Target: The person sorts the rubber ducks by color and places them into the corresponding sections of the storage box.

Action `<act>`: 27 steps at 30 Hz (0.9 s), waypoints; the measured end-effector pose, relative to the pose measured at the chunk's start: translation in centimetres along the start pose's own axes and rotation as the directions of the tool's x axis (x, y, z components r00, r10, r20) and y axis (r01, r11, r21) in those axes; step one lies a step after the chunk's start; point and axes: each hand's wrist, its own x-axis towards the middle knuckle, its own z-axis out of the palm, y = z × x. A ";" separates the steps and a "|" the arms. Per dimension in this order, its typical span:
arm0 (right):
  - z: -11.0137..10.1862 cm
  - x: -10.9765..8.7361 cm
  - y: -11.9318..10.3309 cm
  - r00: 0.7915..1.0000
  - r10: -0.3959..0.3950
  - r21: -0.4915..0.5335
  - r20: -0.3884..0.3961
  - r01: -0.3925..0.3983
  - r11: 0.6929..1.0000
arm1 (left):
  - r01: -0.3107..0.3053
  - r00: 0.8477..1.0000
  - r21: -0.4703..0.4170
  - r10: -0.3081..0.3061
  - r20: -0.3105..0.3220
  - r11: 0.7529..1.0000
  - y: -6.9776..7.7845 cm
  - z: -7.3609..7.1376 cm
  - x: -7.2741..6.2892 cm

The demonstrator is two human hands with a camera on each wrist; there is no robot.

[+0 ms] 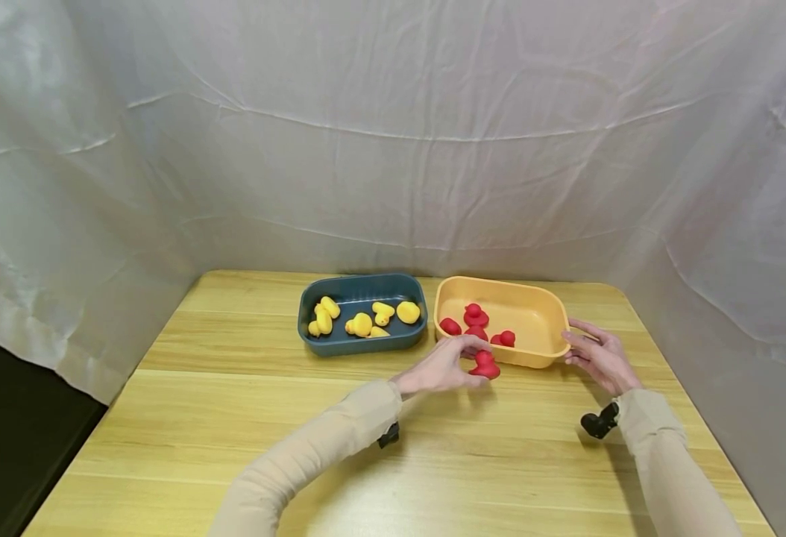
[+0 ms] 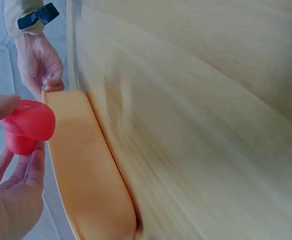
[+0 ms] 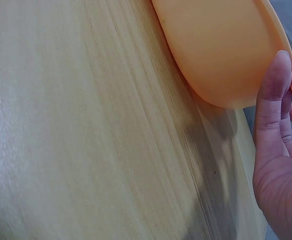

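Observation:
My left hand (image 1: 443,365) pinches a red rubber duck (image 1: 485,365) between thumb and fingers, just in front of the orange tray (image 1: 547,306). In the left wrist view the red duck (image 2: 33,122) hangs above and beside the tray's outer wall (image 2: 93,170). At the tray's right end, my right hand (image 1: 601,354) grips the rim, with the thumb (image 3: 275,85) on the outer wall. Inside the tray lie several more red ducks (image 1: 475,315), gathered toward its left half.
Left of the orange tray stands a dark blue tray (image 1: 366,283) with several yellow ducks (image 1: 361,324) in it. Both trays rest near the back edge of a wooden table (image 1: 232,418). Pale curtains (image 1: 393,149) hang behind and at the sides.

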 end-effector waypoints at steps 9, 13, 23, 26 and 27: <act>0.0 0.0 0.0 1.000 0.013 0.002 -0.001 -0.013 1.000 | -0.004 0.999 -0.046 0.002 -0.032 0.999 1.4 0.2 1.6; 0.0 0.0 -0.1 1.000 0.013 0.005 0.002 -0.013 1.000 | 0.014 0.999 -0.063 -0.016 -0.037 0.998 1.7 0.5 2.6; 0.2 -0.1 -0.2 1.000 0.022 -0.011 -0.019 -0.022 1.000 | 0.056 0.995 -0.109 -0.064 -0.071 0.992 2.0 1.4 4.8; 0.2 -0.1 -0.2 0.999 0.024 -0.017 -0.028 -0.024 1.000 | 0.074 0.992 -0.144 -0.087 -0.092 0.987 2.1 1.6 5.2; 0.2 -0.1 -0.2 0.999 0.024 -0.015 -0.028 -0.025 1.000 | 0.084 0.990 -0.150 -0.099 -0.096 0.985 2.1 1.7 5.4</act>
